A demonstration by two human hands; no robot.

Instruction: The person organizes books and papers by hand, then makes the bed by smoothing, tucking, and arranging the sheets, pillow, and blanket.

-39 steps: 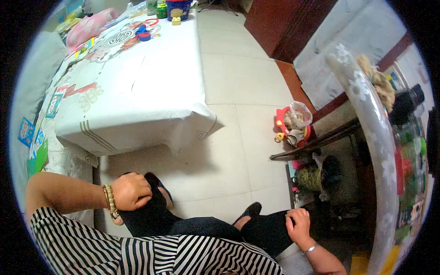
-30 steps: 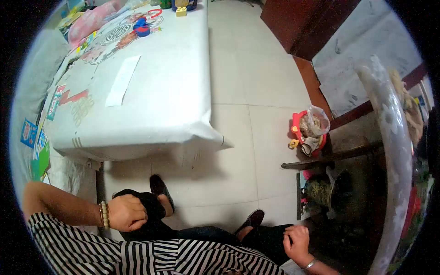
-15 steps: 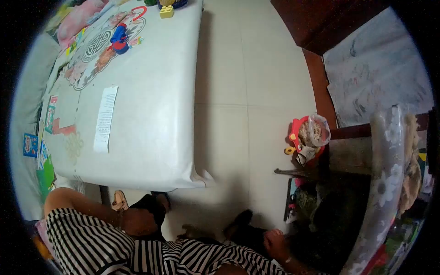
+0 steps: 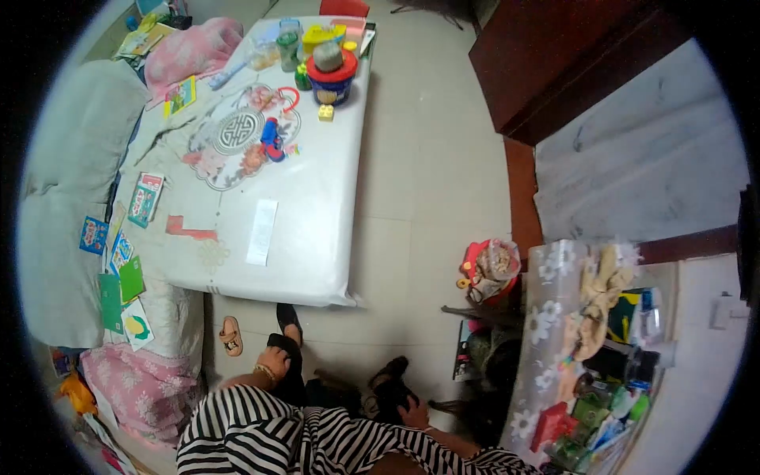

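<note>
My left hand (image 4: 275,360) rests on my left knee, over dark trousers, with a bracelet at its wrist. Its fingers lie over the knee and hold nothing. On my right leg lies my right hand (image 4: 413,413), fingers apart and nothing in them. Beyond my knees is the table (image 4: 317,237) with its pale cover. A paper strip (image 4: 262,232) lies near the table's front, and a blue and red toy (image 4: 272,140) sits farther back. One tan slipper (image 4: 230,336) is on the floor by my left foot.
A lidded tub (image 4: 331,87), a yellow block (image 4: 326,112) and a green jar (image 4: 288,51) stand at the table's far end. Cards and booklets (image 4: 131,279) lie to the left. At right are a red basket (image 4: 475,257) and a cluttered, plastic-covered surface (image 4: 546,317).
The view has shifted, showing more of the table's far end and the cluttered surface at right. My left hand now shows plainly on my knee; my right hand still rests on my leg.
</note>
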